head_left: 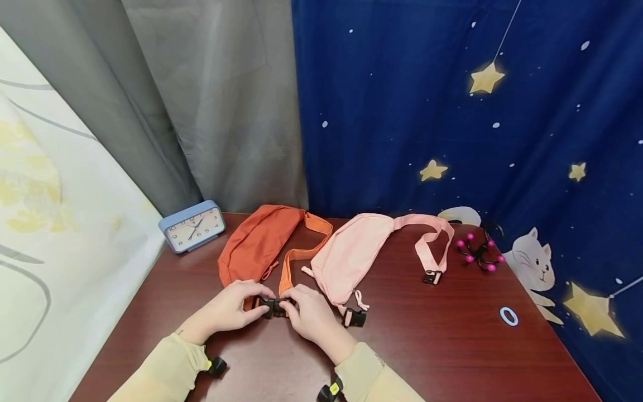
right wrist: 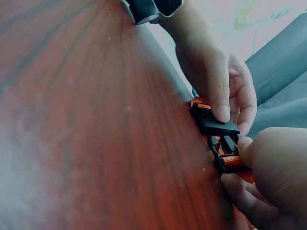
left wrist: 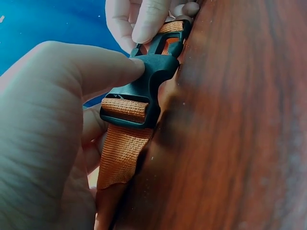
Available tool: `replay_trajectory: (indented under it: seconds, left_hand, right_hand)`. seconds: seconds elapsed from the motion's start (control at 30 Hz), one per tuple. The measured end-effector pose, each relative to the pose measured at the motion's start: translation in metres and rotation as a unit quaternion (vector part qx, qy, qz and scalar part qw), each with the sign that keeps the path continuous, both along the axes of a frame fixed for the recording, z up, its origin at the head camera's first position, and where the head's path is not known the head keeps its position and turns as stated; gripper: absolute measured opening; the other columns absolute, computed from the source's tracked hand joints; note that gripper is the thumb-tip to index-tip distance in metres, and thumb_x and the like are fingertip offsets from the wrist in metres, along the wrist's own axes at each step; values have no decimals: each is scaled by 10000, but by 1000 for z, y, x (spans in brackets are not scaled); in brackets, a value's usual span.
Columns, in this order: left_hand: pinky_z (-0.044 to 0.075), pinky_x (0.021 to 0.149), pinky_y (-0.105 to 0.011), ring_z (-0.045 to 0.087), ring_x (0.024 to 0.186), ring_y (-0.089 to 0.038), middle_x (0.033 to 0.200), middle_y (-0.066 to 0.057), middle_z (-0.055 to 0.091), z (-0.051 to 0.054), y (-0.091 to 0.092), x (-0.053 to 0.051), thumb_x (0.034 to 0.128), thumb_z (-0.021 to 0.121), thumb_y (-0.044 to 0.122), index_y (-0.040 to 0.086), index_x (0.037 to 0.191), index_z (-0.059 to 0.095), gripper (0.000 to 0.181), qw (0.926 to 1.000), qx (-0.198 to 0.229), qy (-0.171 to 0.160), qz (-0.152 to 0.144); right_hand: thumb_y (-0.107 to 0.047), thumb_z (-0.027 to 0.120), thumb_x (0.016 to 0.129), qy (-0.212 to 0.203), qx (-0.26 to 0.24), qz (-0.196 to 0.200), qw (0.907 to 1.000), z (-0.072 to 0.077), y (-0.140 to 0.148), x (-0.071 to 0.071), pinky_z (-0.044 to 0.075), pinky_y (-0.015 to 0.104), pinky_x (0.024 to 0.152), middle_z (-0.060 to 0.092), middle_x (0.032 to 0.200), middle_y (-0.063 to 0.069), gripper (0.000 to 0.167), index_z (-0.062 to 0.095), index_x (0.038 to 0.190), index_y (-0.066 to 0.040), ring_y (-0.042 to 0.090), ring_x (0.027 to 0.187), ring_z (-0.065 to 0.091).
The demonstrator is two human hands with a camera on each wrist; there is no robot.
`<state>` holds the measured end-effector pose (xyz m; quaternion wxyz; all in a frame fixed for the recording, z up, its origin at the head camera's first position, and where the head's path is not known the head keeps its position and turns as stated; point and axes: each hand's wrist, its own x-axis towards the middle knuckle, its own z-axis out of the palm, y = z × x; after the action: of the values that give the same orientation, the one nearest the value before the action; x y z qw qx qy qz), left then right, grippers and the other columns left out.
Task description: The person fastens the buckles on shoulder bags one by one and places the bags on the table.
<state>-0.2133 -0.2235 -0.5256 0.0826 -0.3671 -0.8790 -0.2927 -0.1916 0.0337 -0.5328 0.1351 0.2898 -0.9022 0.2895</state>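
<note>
On the table lies an orange-red waist bag [head_left: 263,243] with an orange strap [head_left: 300,254]. Its black side-release buckle is between both hands, close to the tabletop. My left hand [head_left: 235,306] pinches the socket half [left wrist: 162,68], thumb on its upper face and fingers underneath. With thumb and fingers, my right hand [head_left: 313,314] grips the prong half [right wrist: 218,164]. The prongs point into the socket's mouth, and a gap with part of the prongs still shows between the halves. Orange webbing [left wrist: 122,153] runs from the socket half.
Right of the orange bag is a pink waist bag [head_left: 354,254], its black buckle halves apart. A blue clock [head_left: 193,226] stands at the back left. Toward the right are a black object with pink balls [head_left: 480,252] and a light-blue ring [head_left: 508,316]. Curtains hang behind.
</note>
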Motion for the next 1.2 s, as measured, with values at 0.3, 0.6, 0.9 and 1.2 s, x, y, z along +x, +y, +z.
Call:
replay_trajectory:
  seconds: [0.3, 0.6, 0.9, 1.2]
  left_hand:
    - [490, 814, -274, 611, 937, -14, 1072, 208, 735, -2, -2, -2, 937, 864, 189, 327, 1177, 791, 286, 9999, 90, 2, -54]
    - [518, 816, -260, 639, 948, -14, 1094, 179, 748, -3, -2, -2, 945, 865, 190, 316, 1179, 789, 276, 9997, 207, -50, -103]
    - [546, 848, -275, 655, 970, -3, 1102, 172, 756, -3, -1, -3, 954, 860, 181, 302, 1183, 790, 268, 9996, 230, 5, -159]
    - [561, 859, -281, 670, 979, -5, 1118, 172, 774, -7, -3, -5, 949, 870, 174, 297, 1172, 791, 267, 9996, 224, -12, -189]
  right_hand:
    - [-237, 741, 1054, 39, -268, 118, 9996, -6, -1, -4, 542, 198, 787, 763, 1030, -51, 105, 809, 1127, -202, 49, 850, 656]
    - [-249, 748, 1054, -155, -457, 245, 9985, -7, -2, -5, 534, 153, 796, 761, 1024, -51, 127, 817, 1149, -200, 21, 857, 680]
    - [-220, 887, 930, -955, -1215, 41, 9880, -4, -4, -3, 531, 78, 711, 769, 1000, -3, 200, 820, 1110, -165, -43, 781, 699]
    - [-194, 901, 912, -1162, -1212, 82, 9858, -5, -3, -2, 547, 87, 742, 800, 1058, -13, 227, 849, 1132, -178, -55, 814, 714]
